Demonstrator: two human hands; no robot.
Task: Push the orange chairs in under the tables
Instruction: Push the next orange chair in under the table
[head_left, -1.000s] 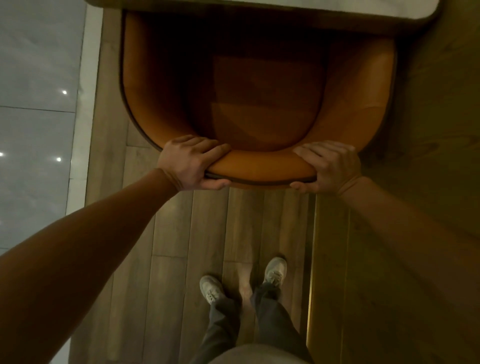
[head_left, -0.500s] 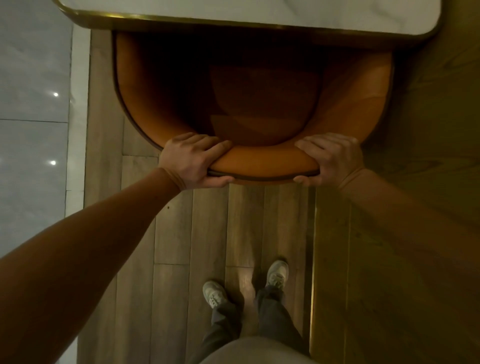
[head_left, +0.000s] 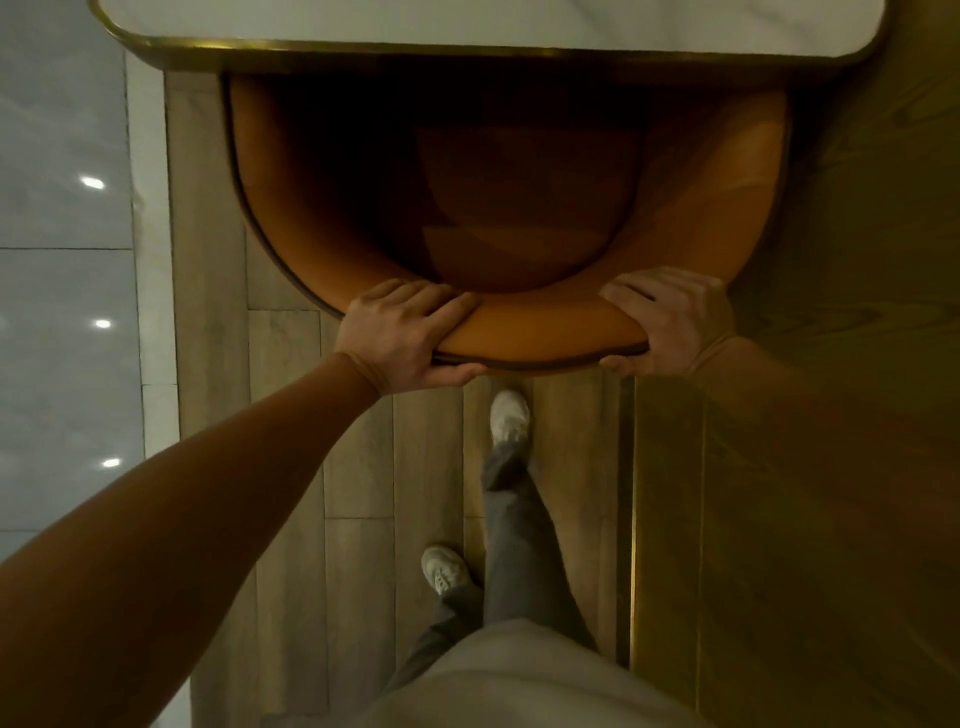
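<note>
An orange chair (head_left: 540, 332) with a curved backrest stands below me, its seat front hidden under the white marble table (head_left: 467, 26) with a brass rim. My left hand (head_left: 405, 338) grips the left part of the backrest's top edge. My right hand (head_left: 670, 322) grips the right part of the same edge. Both thumbs wrap under the rear of the backrest.
Wooden floor planks (head_left: 363, 467) run under the chair. A grey glossy tiled floor (head_left: 57, 312) lies to the left. A dark wood panel (head_left: 805, 519) with a brass strip rises on the right. My feet in pale shoes (head_left: 509, 415) stand behind the chair.
The chair has slid forward, with more of its seat hidden under the table. My right foot has stepped forward close behind the backrest. Both hands keep their grip.
</note>
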